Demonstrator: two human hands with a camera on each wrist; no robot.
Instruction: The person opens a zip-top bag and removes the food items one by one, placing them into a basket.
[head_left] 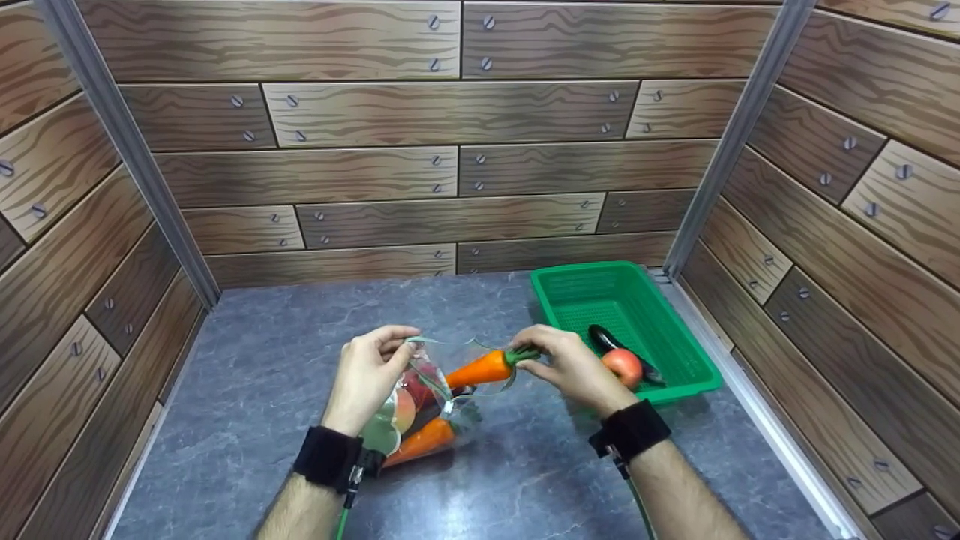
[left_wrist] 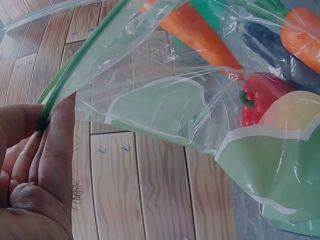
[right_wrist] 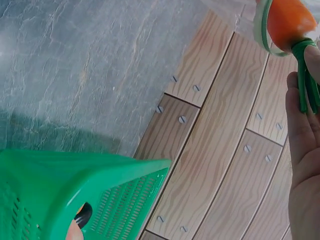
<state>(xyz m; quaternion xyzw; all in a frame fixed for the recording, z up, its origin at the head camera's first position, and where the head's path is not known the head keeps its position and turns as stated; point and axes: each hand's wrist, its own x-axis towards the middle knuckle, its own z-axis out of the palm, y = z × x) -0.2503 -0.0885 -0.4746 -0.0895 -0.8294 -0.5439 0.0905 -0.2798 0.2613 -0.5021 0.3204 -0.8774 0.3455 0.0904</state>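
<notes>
My left hand (head_left: 369, 377) pinches the green-edged zip rim of a clear plastic zip bag (left_wrist: 155, 107) between thumb and fingers. Between the thumb and fingers of my right hand (head_left: 564, 364), the green top of a carrot (head_left: 482, 368) is held. This carrot slants down to the left, its tip inside the bag's open mouth. In the left wrist view the bag also contains a red bell pepper (left_wrist: 262, 95), a yellowish-orange fruit (left_wrist: 292, 112), a dark purple vegetable (left_wrist: 267, 47) and another carrot (left_wrist: 302, 37). Green printed patches cover part of the contents.
A green plastic basket (head_left: 694, 375) stands on the grey marbled table (head_left: 262, 360) to the right. In it lie a black eggplant (head_left: 602, 337) and a red apple (head_left: 624, 366). Wood-patterned walls (head_left: 375, 112) enclose the table at the back and both sides.
</notes>
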